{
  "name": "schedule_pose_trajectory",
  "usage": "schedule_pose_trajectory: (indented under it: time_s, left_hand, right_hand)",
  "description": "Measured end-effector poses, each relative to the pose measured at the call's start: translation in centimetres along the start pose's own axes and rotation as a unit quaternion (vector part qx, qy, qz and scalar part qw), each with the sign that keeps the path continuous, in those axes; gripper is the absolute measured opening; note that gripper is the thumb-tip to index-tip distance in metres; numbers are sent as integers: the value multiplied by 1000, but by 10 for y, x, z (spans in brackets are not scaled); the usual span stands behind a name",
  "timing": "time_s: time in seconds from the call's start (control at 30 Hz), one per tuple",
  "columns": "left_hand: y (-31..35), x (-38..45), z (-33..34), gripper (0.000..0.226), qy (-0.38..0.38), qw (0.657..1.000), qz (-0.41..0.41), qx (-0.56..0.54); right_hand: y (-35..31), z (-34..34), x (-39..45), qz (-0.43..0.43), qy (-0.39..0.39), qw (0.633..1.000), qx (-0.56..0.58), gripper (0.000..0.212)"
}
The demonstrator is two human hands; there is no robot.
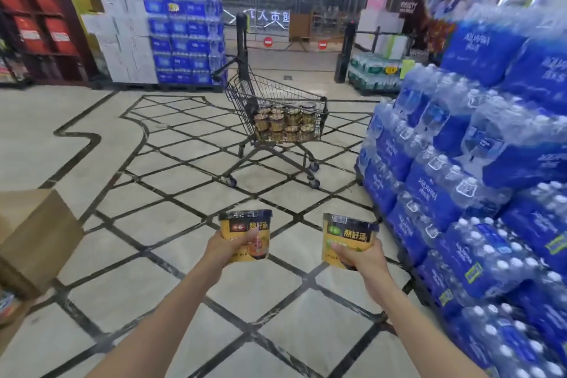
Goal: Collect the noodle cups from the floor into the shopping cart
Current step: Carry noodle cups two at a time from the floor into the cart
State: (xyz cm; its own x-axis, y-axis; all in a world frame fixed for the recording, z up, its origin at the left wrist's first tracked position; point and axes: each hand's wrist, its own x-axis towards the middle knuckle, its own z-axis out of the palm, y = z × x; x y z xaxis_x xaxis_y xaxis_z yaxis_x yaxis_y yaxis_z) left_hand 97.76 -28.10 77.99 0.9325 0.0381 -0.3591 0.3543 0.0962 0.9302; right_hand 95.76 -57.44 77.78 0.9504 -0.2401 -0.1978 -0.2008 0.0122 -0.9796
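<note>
**Two cups in hand, cart ahead**

Pale floor tiles [251, 294] crossed by dark diagonal lines fill the shop aisle, with stacked blue packs of bottled water [478, 181] along the right side and a brown cardboard box [33, 236] at the left edge.

Each noodle cup is a yellow paper tub with a dark band round the top and printed characters on its side. The left hand [228, 247] grips the left noodle cup [245, 235] from below and behind, thumb curled across its front; this tub shows an orange-red picture low on its face. The right hand [360, 256] holds the right noodle cup [348, 239] the same way, fingers wrapped under its base; this one carries a green label. Both cups are upright, held apart at about the same height.

Well ahead stands the wire shopping cart [276, 120], its basket already holding rows of similar tubs [287, 121].
</note>
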Motion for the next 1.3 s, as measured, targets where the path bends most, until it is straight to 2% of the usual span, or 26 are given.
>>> schedule_pose_trajectory:
  time_s: [0.07, 0.2, 0.23, 0.33, 0.4, 0.53, 0.6, 0.7, 0.83, 1.03, 1.17, 1.3]
  left_hand:
    - [15, 36, 5, 94, -5, 1000, 4, 3]
    - [42, 131, 21, 99, -15, 1000, 7, 10]
    - [48, 157, 25, 100, -9, 1000, 6, 5]
    - [71, 236, 40, 95, 2, 1000, 8, -1]
    - [92, 289, 52, 92, 12, 1000, 3, -4]
    - [143, 385, 73, 101, 10, 1000, 1, -5]
    - [166, 432, 81, 98, 11, 1000, -3, -5]
    - [199, 497, 93, 91, 6, 1000, -3, 7]
    - [232, 600, 102, 90, 22, 999, 1, 37]
    - [281, 766, 114, 75, 10, 998, -21, 63]
    - [323, 859, 123, 66, 2, 997, -25, 78]
    - [358, 943, 129, 65, 10, 995, -17, 96]
  right_hand:
    - [-6, 6, 37, 14, 4, 1000, -13, 64]
    - [-16, 21, 138, 34, 25, 999, -10, 105]
    - [-19, 25, 165, 34, 20, 999, -10, 106]
    - [-29, 39, 253, 39, 21, 999, -2, 78]
    - [-39, 44, 316, 48, 14, 999, 9, 72]
    - [-75, 58, 427, 31, 8, 999, 5, 71]
    - [-93, 63, 481, 22, 12, 1000, 5, 72]
    - [-109, 74, 558, 9, 12, 1000, -10, 85]
    - [-132, 95, 658, -1, 37, 999, -16, 53]
    - [-147, 129, 813, 13, 77, 996, -48, 65]
    - [-169, 151, 902, 21, 82, 991, -101, 82]
    - [-192, 169, 975, 25, 75, 991, -107, 65]
